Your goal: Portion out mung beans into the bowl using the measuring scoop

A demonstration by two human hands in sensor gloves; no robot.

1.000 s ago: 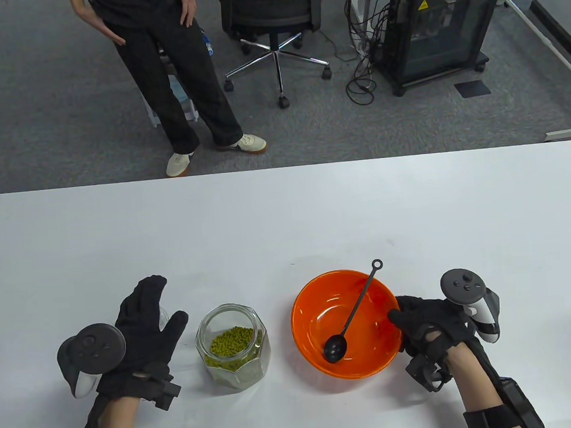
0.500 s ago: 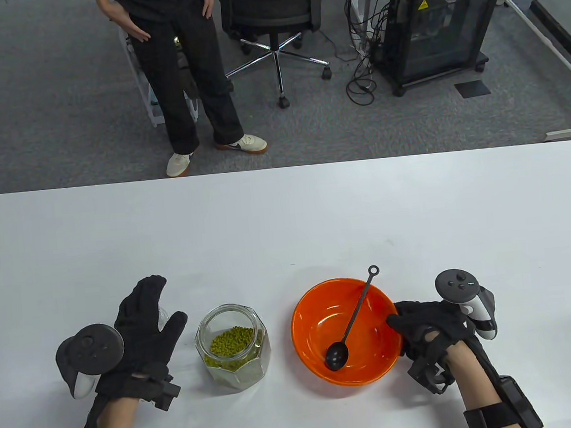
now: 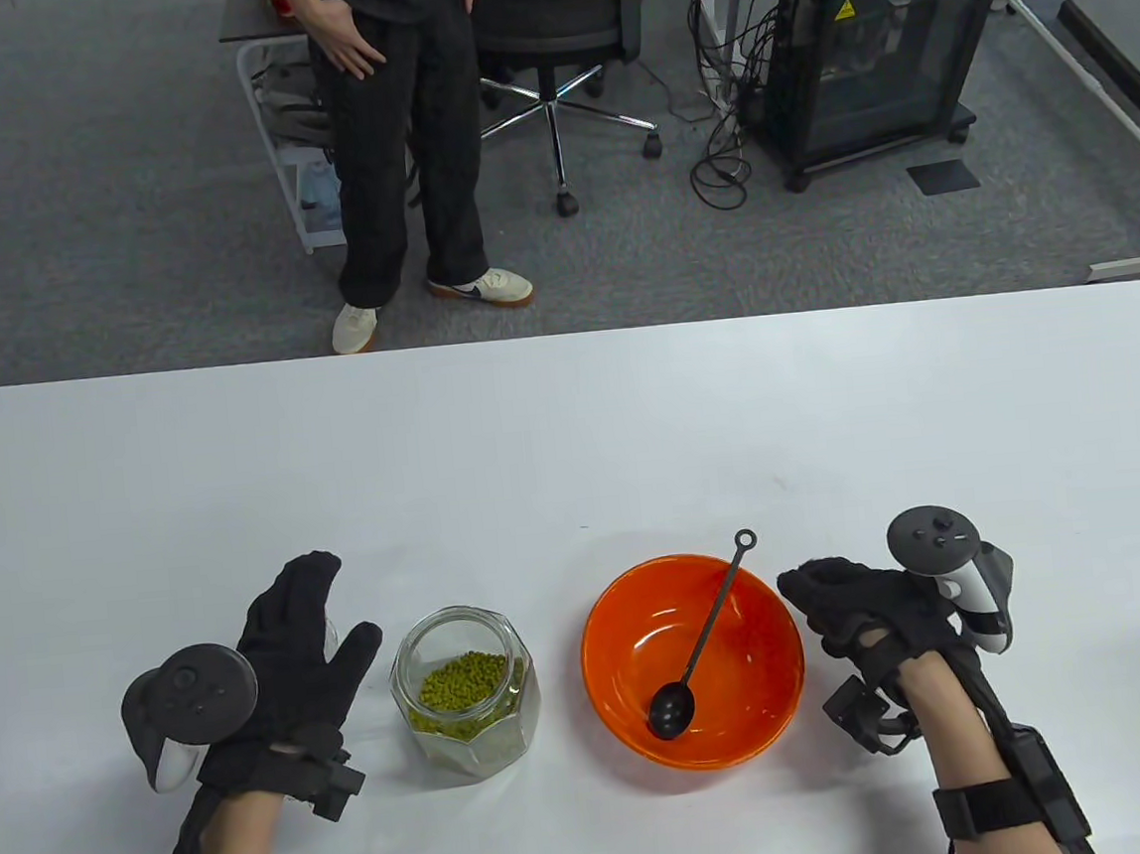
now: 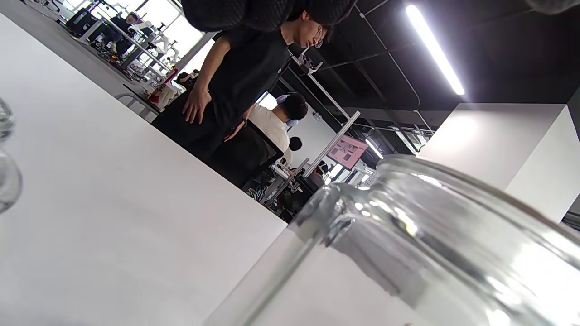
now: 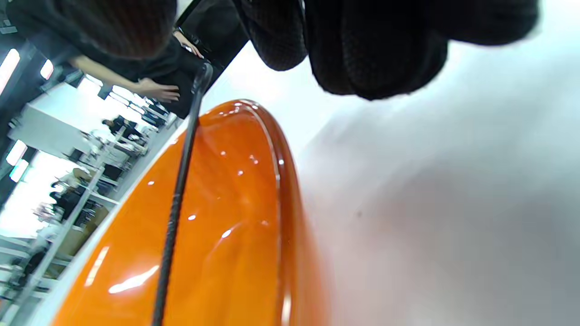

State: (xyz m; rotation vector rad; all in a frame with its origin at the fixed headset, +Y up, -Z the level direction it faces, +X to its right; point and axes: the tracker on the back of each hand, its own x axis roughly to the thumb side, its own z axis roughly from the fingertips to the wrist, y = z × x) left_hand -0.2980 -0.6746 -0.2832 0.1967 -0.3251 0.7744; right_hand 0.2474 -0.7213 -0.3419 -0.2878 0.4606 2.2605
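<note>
Now, from above, your left hand (image 3: 286,661) lies near the desk's front edge, fingers straight and released, just left of the clear faceted glass jar (image 3: 464,692) partly filled with green mung beans (image 3: 461,684). Beside it stands the glossy orange bowl (image 3: 619,642), with the black long-handled measuring scoop (image 3: 700,634) lying in it, handle propped on the far rim. Your right hand (image 3: 860,606) sits just right of the bowl, fingers curled, grasping nothing.

At your left wrist, the jar's rim (image 4: 408,213) fills the foreground.

At your right wrist, curled fingertips (image 5: 371,50) hang clear of the bowl's rim (image 5: 276,167).
</note>
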